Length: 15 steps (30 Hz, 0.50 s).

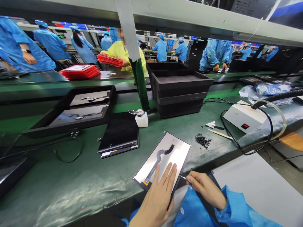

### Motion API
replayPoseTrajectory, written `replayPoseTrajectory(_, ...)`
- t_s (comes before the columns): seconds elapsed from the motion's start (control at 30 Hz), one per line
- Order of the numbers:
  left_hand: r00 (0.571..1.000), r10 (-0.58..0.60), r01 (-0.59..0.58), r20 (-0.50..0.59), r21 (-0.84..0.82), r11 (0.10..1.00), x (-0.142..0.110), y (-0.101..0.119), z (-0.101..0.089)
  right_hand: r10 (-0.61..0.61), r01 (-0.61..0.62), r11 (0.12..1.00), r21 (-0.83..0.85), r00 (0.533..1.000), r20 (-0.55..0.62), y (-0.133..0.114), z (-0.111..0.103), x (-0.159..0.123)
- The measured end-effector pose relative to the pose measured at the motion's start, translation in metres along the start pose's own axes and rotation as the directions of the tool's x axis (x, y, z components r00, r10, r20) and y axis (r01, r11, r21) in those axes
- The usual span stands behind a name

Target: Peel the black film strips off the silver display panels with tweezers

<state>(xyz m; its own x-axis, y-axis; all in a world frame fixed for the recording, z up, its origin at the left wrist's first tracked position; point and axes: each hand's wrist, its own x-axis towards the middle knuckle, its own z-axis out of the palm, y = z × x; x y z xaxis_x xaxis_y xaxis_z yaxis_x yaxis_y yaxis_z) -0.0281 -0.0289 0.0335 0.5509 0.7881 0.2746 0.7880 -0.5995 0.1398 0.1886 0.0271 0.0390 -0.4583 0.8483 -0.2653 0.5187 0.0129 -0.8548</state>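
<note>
My left hand [158, 195] lies flat with fingers stretched out on the silver back of a display panel [178, 145]. Its thumb is at the panel's near right edge. A dark curved flex cable [159, 156] runs over that back. The panel sits slantwise at the bench's front edge. Beside its right edge, my right hand [204, 186] pinches a thin, pale pointed tool [183, 177], its tip at the panel's rim. Most of the tool is hidden in the fingers, so its kind is unclear. Black shavings [203, 141] lie in a heap right of the panel.
Stacked dark panels [120, 132] and a white dispenser bottle [141, 119] stand behind. Further back are a black tray [111, 101] with panels and stacked black bins [181, 94]. A cream-handled tool [220, 134] and a white box [245, 116] with cables are right. Co-workers stand beyond.
</note>
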Motion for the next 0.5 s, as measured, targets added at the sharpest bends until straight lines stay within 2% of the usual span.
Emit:
replayPoseTrajectory(0.17,1.000,-0.011,0.011,-0.018,-0.040,0.999,-0.001,0.000,0.001,-0.027,0.027,0.995,-0.093,1.000,0.001,-0.006,0.000,-0.002)
replayPoseTrajectory(0.33,1.000,0.004,-0.004,-0.016,0.017,1.000,-0.002,0.000,0.003,-0.034,0.037,0.998,-0.056,0.998,0.060,-0.012,-0.004,-0.002)
replayPoseTrajectory(0.5,1.000,0.017,-0.016,-0.018,0.061,0.998,0.000,0.000,0.003,-0.041,0.042,0.999,-0.018,0.998,0.046,-0.011,-0.006,0.000)
